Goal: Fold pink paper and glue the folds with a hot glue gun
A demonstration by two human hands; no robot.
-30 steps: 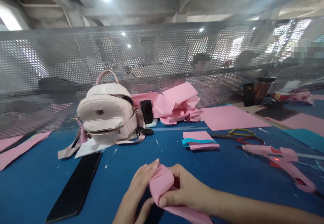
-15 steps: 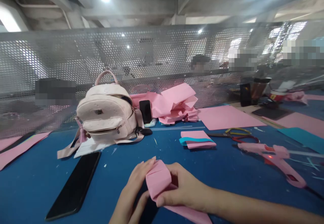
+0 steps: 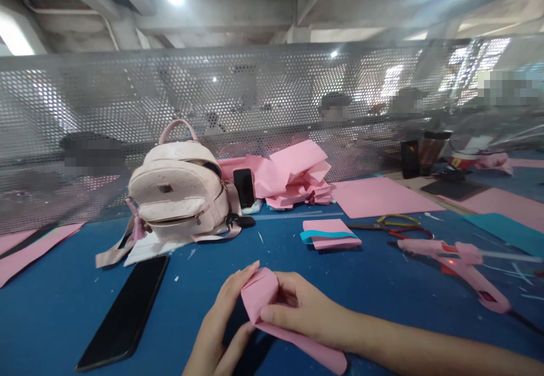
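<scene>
Between both hands, low in the middle of the head view, is a pink paper strip [image 3: 260, 292], folded or rolled at its upper end, with a long tail running down to the right. My right hand [image 3: 300, 311] grips it from the right, thumb across the front and fingers behind. On the other side my left hand [image 3: 227, 313] steadies it, fingertips on the top edge and thumb at the lower edge. Beyond the hands lies a folded pink paper piece [image 3: 334, 227] with a blue band across it.
A black phone [image 3: 125, 313] lies at left, before a pale backpack [image 3: 178, 189]. Crumpled pink paper [image 3: 297, 172] and a second phone [image 3: 243, 187] stand by the perforated metal screen [image 3: 272, 87]. At right are scissors [image 3: 399, 222] and a pink glue gun [image 3: 463, 260], its light lit.
The paper's folded end has turned and shifted slightly left. My right thumb has moved up onto its front, and the tail now shows more below my right hand.
</scene>
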